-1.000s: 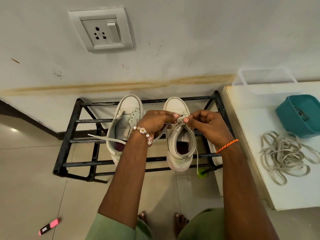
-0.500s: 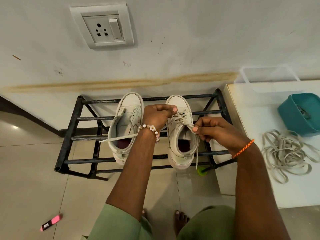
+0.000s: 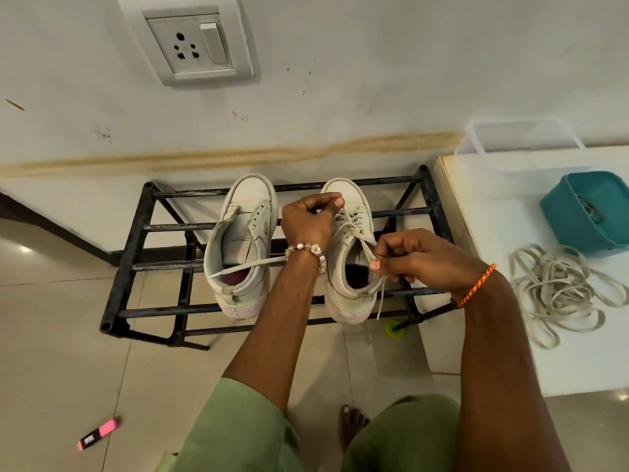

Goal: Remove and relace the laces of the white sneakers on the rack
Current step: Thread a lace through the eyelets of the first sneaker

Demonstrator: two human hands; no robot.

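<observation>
While the two white sneakers stand on the black rack, our left hand and right hand each pinch an end of the right shoe's lace.

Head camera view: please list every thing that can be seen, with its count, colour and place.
sneakers: 2, white, side by side on the rack; the right one laced
rack: 1, black metal, on the floor against the wall
lace: 1, white, threaded through the right sneaker
loose laces: a pile, off-white, on the white table
basket: 1, teal, on the table
clear container: 1, behind the basket
socket plate: 1, white, on the wall
pink object: 1, on the floor
left hand: grips the lace over the toe end
right hand: pinches the lace end
</observation>
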